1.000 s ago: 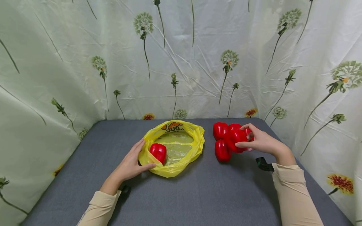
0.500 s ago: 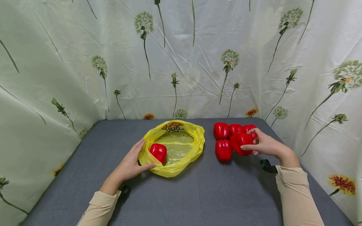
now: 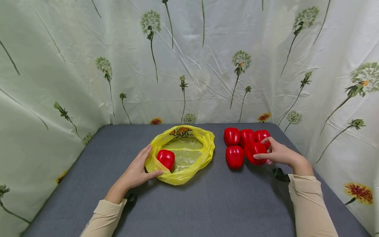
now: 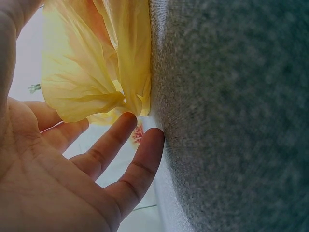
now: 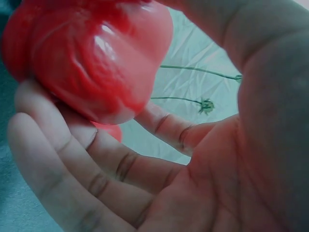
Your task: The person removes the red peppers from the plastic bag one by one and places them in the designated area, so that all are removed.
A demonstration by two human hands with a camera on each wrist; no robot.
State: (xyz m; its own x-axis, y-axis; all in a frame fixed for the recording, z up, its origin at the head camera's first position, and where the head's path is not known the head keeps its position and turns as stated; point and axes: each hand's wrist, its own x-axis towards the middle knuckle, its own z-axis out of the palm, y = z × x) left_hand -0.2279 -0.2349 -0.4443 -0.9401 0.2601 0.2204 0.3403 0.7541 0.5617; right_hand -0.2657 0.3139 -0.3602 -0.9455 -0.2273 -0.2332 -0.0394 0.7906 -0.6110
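Thumb and index finger of my right hand (image 3: 276, 153) grip a glossy red bell pepper (image 3: 251, 153), whose lobed end (image 5: 96, 63) fills the upper part of the right wrist view. Several more red bell peppers (image 3: 235, 158) lie close together beside and behind it. My left hand (image 3: 134, 172) rests against the left side of a yellow plastic bag (image 3: 208, 144), its thumb along the front rim. In the left wrist view the fingers (image 4: 140, 166) stretch out loosely by the bag's folds (image 4: 82, 63). One red bell pepper (image 3: 165, 160) lies inside the bag's wide mouth, at its left.
A dark grey table (image 3: 195, 207) lies under everything. Behind it and along both sides hangs a pale curtain (image 3: 207, 79) with printed dandelions. The bag stands left of the pepper group, with a strip of table between.
My right hand has shifted right and nearer with the pepper, uncovering the peppers behind; over the last half second it has barely moved. The left hand and the bag have stayed in place.
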